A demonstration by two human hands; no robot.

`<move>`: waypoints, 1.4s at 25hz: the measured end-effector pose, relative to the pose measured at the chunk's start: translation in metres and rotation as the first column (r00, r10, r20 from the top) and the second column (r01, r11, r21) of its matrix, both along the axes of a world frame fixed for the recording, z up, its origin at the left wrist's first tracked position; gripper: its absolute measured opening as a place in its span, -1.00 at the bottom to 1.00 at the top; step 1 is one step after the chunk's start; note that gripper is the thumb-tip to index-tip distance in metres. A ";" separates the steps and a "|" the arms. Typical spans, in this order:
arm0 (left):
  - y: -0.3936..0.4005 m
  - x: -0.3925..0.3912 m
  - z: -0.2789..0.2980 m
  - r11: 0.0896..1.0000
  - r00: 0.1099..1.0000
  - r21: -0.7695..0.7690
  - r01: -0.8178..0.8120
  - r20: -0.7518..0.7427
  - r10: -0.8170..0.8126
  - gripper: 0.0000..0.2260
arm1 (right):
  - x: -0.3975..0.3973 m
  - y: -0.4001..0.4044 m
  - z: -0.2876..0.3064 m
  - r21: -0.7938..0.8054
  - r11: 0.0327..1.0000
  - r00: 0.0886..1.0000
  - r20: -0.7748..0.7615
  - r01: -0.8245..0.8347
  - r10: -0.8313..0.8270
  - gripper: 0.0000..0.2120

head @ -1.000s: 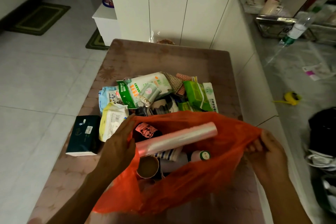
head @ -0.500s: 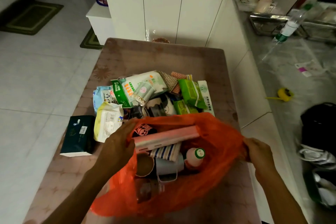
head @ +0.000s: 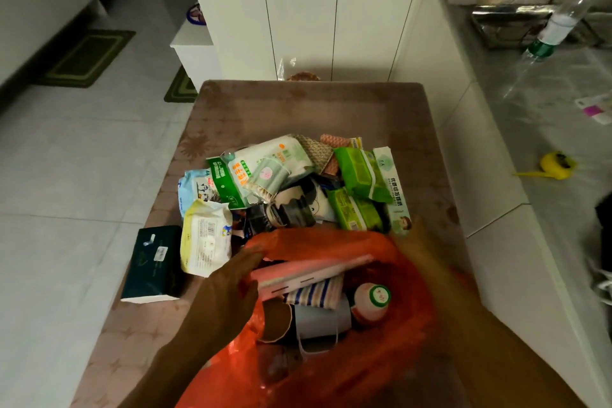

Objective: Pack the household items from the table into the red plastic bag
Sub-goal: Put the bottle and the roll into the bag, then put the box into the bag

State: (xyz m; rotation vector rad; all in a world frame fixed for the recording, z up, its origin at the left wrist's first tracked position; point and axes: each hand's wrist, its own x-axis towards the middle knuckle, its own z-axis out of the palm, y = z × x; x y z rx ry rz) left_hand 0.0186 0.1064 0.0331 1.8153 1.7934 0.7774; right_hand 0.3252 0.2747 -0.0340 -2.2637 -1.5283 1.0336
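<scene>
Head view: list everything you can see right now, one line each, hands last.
red plastic bag: 1, red-orange, near table edge, open
pink box: 1, in bag mouth
striped cloth: 1, blue-white, in bag
small bottle: 1, pink, green-rimmed cap, in bag
cup: 1, pale, in bag
pile of packets: many, mostly green and white, beyond bag
dark green box: 1, left of bag
table: 1, brown
left hand: on bag's left rim
right hand: blurred, at bag's right side

Dim room with pale glossy floor tiles (head: 76, 156). A white panelled cabinet (head: 298, 20) stands behind the brown patterned tabletop (head: 298, 109); two green rectangular mats (head: 84, 58) lie left.
</scene>
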 end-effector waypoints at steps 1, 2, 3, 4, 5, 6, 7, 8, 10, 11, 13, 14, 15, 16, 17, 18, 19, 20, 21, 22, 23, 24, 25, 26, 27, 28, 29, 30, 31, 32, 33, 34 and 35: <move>0.001 -0.002 -0.003 1.000 1.000 -0.004 0.002 -0.016 -0.003 -0.53 | 0.004 0.001 -0.016 -0.033 0.999 0.999 -0.018 0.025 -0.026 -0.64; 0.002 -0.004 -0.004 1.000 1.000 -0.018 -0.002 -0.027 0.001 -0.54 | 0.010 0.002 -0.038 -0.070 0.997 0.999 -0.018 0.037 -0.038 -0.62; 0.003 -0.006 -0.003 0.999 1.000 -0.036 -0.011 -0.026 0.010 -0.53 | 0.014 0.003 -0.051 -0.119 0.991 0.997 -0.026 0.066 -0.069 -0.58; 0.003 -0.008 -0.001 0.998 1.000 -0.052 -0.022 -0.016 0.021 -0.50 | 0.015 0.003 -0.054 -0.155 0.983 0.991 -0.072 0.099 -0.111 -0.56; 0.004 -0.011 0.001 0.998 1.000 -0.060 -0.026 0.007 0.026 -0.45 | 0.017 0.004 -0.055 -0.150 0.977 0.977 -0.129 0.152 -0.172 -0.58; 0.005 -0.012 0.004 0.998 0.999 -0.066 -0.023 0.022 0.024 -0.39 | 0.020 0.002 -0.044 -0.117 0.973 0.960 -0.177 0.199 -0.217 -0.63; 0.005 -0.015 0.005 0.998 1.000 -0.067 -0.015 0.012 0.016 -0.31 | 0.021 0.000 -0.029 -0.074 0.968 0.943 -0.219 0.238 -0.249 -0.69; 0.006 -0.019 0.006 0.997 1.000 -0.077 -0.011 -0.023 0.010 -0.27 | 0.022 -0.005 -0.012 -0.035 0.967 0.926 -0.280 0.253 -0.252 -0.66; 0.005 -0.027 0.003 0.993 0.998 -0.121 -0.013 -0.055 0.006 -0.25 | 0.024 -0.026 0.020 0.057 0.958 0.875 -0.425 0.280 -0.231 -0.63; 0.003 -0.029 0.003 0.990 0.999 -0.138 -0.012 -0.042 0.006 -0.27 | 0.024 -0.038 0.037 0.095 0.947 0.833 -0.509 0.306 -0.218 -0.66; 0.003 -0.030 0.004 0.992 1.000 -0.127 0.003 -0.007 -0.003 -0.30 | 0.029 -0.053 0.063 0.134 0.938 0.755 -0.634 0.321 -0.168 -0.74; 0.003 -0.027 0.005 0.993 1.000 -0.116 0.011 0.027 -0.008 -0.30 | 0.030 -0.055 0.077 0.142 0.936 0.728 -0.670 0.322 -0.148 -0.72; 0.003 -0.023 0.009 0.995 0.997 -0.103 0.017 0.074 -0.009 -0.32 | 0.029 -0.055 0.091 0.160 0.931 0.694 -0.709 0.329 -0.123 -0.68; 0.002 -0.021 0.013 0.995 0.993 -0.096 0.019 0.116 -0.008 -0.32 | 0.025 -0.053 0.103 0.182 0.926 0.657 -0.748 0.330 -0.087 -0.63; 0.001 -0.022 0.016 0.995 0.991 -0.101 0.025 0.135 -0.012 -0.31 | 0.017 -0.050 0.114 0.202 0.918 0.625 -0.779 0.341 -0.061 -0.55; -0.001 -0.024 0.019 0.994 0.991 -0.104 0.037 0.129 -0.023 -0.28 | 0.008 -0.048 0.124 0.242 0.913 0.622 -0.783 0.328 -0.016 -0.40; -0.004 -0.028 0.019 0.994 0.994 -0.099 0.050 0.098 -0.040 -0.22 | -0.003 -0.047 0.133 0.273 0.908 0.621 -0.784 0.318 0.019 -0.27; -0.005 -0.035 0.019 0.993 0.998 -0.104 0.054 0.039 -0.050 -0.17 | -0.014 -0.045 0.139 0.300 0.900 0.606 -0.794 0.316 0.051 -0.22; -0.006 -0.042 0.021 0.989 0.999 -0.141 0.035 -0.030 -0.040 -0.13 | -0.025 -0.048 0.145 0.318 0.897 0.581 -0.809 0.307 0.088 -0.26; -0.005 -0.049 0.023 0.980 0.995 -0.197 -0.009 -0.096 -0.011 -0.10 | -0.034 -0.052 0.150 0.325 0.904 0.542 -0.830 0.277 0.133 -0.32; -0.004 -0.054 0.025 0.969 0.989 -0.242 -0.056 -0.149 0.019 -0.07 | -0.040 -0.055 0.153 0.327 0.912 0.511 -0.844 0.247 0.164 -0.37; -0.002 -0.059 0.027 0.962 0.983 -0.261 -0.082 -0.181 0.034 -0.08 | -0.044 -0.059 0.156 0.330 0.920 0.497 -0.847 0.212 0.190 -0.38; -0.002 -0.061 0.027 0.961 0.981 -0.261 -0.085 -0.192 0.034 -0.09 | -0.046 -0.062 0.156 0.343 0.926 0.515 -0.829 0.159 0.219 -0.38; -0.001 -0.062 0.028 0.965 0.983 -0.251 -0.077 -0.182 0.031 -0.09 | -0.051 -0.065 0.158 0.341 0.936 0.532 -0.810 0.082 0.248 -0.42; 0.000 -0.063 0.026 0.969 0.986 -0.237 -0.068 -0.166 0.029 -0.09 | -0.057 -0.067 0.156 0.327 0.945 0.562 -0.778 -0.021 0.281 -0.48; 0.003 -0.064 0.025 0.971 0.988 -0.229 -0.069 -0.151 0.035 -0.09 | -0.065 -0.068 0.156 0.305 0.940 0.592 -0.734 -0.150 0.333 -0.47; 0.006 -0.063 0.027 0.969 0.991 -0.233 -0.086 -0.125 0.058 -0.11 | -0.072 -0.067 0.151 0.307 0.900 0.620 -0.653 -0.310 0.436 -0.42; 0.010 -0.061 0.030 0.966 0.992 -0.236 -0.108 -0.090 0.089 -0.12 | -0.079 -0.064 0.144 0.308 0.826 0.630 -0.537 -0.472 0.560 -0.37; 0.014 -0.059 0.036 0.966 0.992 -0.231 -0.120 -0.055 0.110 -0.14 | -0.082 -0.062 0.130 0.275 0.733 0.621 -0.397 -0.622 0.676 -0.36; 0.018 -0.056 0.041 0.970 0.994 -0.214 -0.112 -0.024 0.109 -0.15 | -0.083 -0.060 0.114 0.205 0.647 0.603 -0.242 -0.734 0.760 -0.40; 0.020 -0.055 0.046 0.976 0.996 -0.200 -0.091 -0.001 0.092 -0.16 | -0.082 -0.058 0.095 0.101 0.581 0.577 -0.073 -0.808 0.814 -0.47; 0.019 -0.054 0.050 0.979 0.997 -0.194 -0.069 0.011 0.073 -0.16 | -0.082 -0.058 0.079 -0.005 0.530 0.527 0.086 -0.848 0.845 -0.51; 0.017 -0.054 0.051 0.978 0.998 -0.203 -0.051 0.015 0.056 -0.16 | -0.082 -0.060 0.064 -0.091 0.507 0.480 0.215 -0.857 0.850 -0.52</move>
